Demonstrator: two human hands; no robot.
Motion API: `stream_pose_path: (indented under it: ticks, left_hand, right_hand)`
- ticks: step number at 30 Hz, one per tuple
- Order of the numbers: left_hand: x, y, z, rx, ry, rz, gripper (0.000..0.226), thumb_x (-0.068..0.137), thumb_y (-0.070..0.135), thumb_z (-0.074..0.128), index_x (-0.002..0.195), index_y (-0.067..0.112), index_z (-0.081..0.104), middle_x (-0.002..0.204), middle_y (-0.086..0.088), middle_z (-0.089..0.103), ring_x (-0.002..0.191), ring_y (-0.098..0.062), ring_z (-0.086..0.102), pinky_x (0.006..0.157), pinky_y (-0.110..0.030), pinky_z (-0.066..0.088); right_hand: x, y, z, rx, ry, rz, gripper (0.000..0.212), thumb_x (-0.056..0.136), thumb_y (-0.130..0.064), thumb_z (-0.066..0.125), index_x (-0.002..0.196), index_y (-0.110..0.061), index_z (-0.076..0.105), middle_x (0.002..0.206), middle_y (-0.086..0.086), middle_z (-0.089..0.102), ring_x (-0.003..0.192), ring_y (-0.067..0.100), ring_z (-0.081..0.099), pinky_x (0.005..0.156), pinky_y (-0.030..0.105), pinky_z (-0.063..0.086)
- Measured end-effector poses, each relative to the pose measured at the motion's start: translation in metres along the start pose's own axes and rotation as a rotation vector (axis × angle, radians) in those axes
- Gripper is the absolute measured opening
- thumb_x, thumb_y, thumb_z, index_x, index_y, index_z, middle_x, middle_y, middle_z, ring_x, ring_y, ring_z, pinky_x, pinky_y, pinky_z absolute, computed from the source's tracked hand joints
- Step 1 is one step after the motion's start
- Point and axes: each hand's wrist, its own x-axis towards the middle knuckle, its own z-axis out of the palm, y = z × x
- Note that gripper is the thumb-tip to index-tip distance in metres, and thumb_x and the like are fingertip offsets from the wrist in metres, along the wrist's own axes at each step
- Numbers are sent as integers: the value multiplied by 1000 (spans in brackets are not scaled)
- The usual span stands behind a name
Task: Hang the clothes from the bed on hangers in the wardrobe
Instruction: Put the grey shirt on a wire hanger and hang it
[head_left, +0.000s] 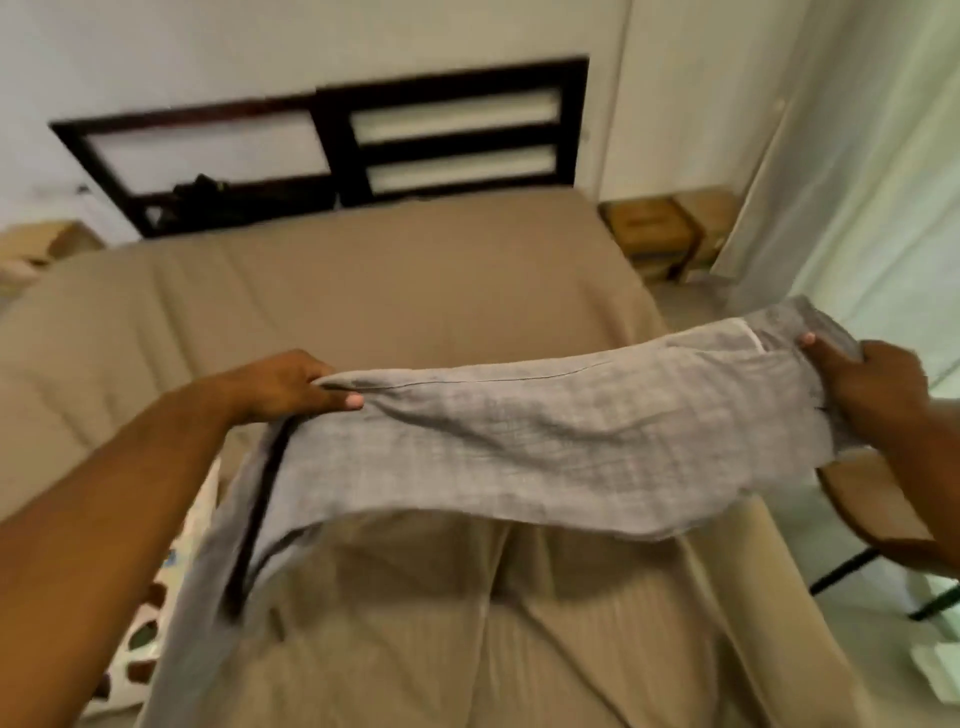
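We hold a grey woven garment (545, 441) stretched between both hands above the foot of the bed (363, 291). Our left hand (283, 387) pinches one end between thumb and curled fingers, and our right hand (867, 395) grips the other end, thumb on top of the cloth. A dark strip (257, 519), perhaps a belt or trim, hangs down from the left end; we cannot tell which.

By our judgement the task is at an early step for this piece: it is lifted off the bed but not yet on a hanger, and neither hanger nor wardrobe shows here. No other loose clothes are plain on the tan bedcover, though a dark heap (200, 195) lies by the headboard (332, 145).

The bed is wide, with a dark slatted headboard against a pale wall. Wooden boxes (652, 231) stand at the right, beside a light curtain (852, 171). A patterned white basket (150, 639) sits low at the left.
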Motion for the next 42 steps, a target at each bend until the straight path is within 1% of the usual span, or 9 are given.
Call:
stream_pose_path:
  ticks: [4, 12, 16, 20, 26, 34, 36, 39, 42]
  left_hand:
    - [68, 7, 162, 212, 194, -172, 51, 92, 39, 62, 139, 19, 54, 141, -15, 51, 125, -37, 51, 101, -44, 43]
    - [41, 119, 465, -65, 349, 217, 51, 90, 29, 55, 140, 17, 55, 148, -13, 47, 136, -31, 45, 112, -42, 33]
    - [52, 151, 477, -889, 455, -359, 33, 96, 18, 64, 127, 20, 53, 121, -8, 64, 97, -14, 67, 89, -37, 56]
    - [92, 169, 448, -1675, 341, -601, 44, 95, 35, 67, 134, 18, 58, 121, -4, 72, 105, -19, 71, 86, -33, 57]
    - [121, 199, 424, -1854, 370, -764, 31, 90, 8, 72, 117, 21, 63, 120, -6, 71, 101, -21, 69, 62, -27, 59]
    - [86, 193, 439, -2106, 195, -790, 23, 96, 22, 63, 119, 21, 67, 122, -3, 69, 100, -16, 67, 76, -30, 54]
    - [66, 166, 444, -2053, 321, -826, 14, 100, 25, 58, 109, 20, 66, 114, -7, 70, 90, -16, 70, 68, -29, 56]
    - [25, 117, 447, -1512, 647, -798, 19, 101, 29, 57, 107, 12, 63, 98, -8, 72, 66, -7, 68, 57, -25, 53]
    - [-13, 44, 437, -796, 921, -553, 13, 102, 26, 57, 109, 17, 62, 96, 4, 66, 82, -4, 62, 76, -26, 51]
  right_hand:
    - [21, 140, 116, -150, -151, 96, 84, 78, -78, 61, 127, -10, 60, 109, 20, 71, 111, 42, 63, 99, 50, 50]
    - [-98, 220, 218, 78, -44, 97, 42, 91, -27, 74, 127, -9, 60, 121, 9, 58, 104, 10, 55, 91, 15, 43]
    - [-67, 240, 217, 573, -92, 601, 21, 94, -35, 69, 91, -16, 61, 72, -2, 61, 66, 19, 56, 50, 25, 45]
    - [-24, 242, 225, 594, -195, 729, 32, 86, -47, 75, 96, -18, 66, 77, 0, 68, 55, 13, 57, 44, 24, 37]
    - [12, 247, 200, 705, -200, 668, 9, 94, -25, 69, 91, -22, 62, 56, -13, 61, 38, 1, 43, 40, 13, 36]
    - [-26, 240, 183, 246, -124, 487, 53, 85, -31, 70, 132, -15, 52, 123, 14, 64, 92, 22, 68, 78, 39, 53]
    - [-59, 218, 195, 131, -36, 215, 68, 81, -29, 71, 143, -25, 42, 142, 13, 49, 117, 28, 57, 97, 40, 51]
    - [-121, 174, 226, 212, -251, 4, 39, 92, -9, 65, 128, -25, 60, 117, 3, 68, 97, 17, 65, 83, 18, 51]
    - [-190, 138, 272, 244, -571, -55, 20, 93, -7, 66, 103, -24, 71, 86, -4, 76, 78, 12, 70, 79, 30, 54]
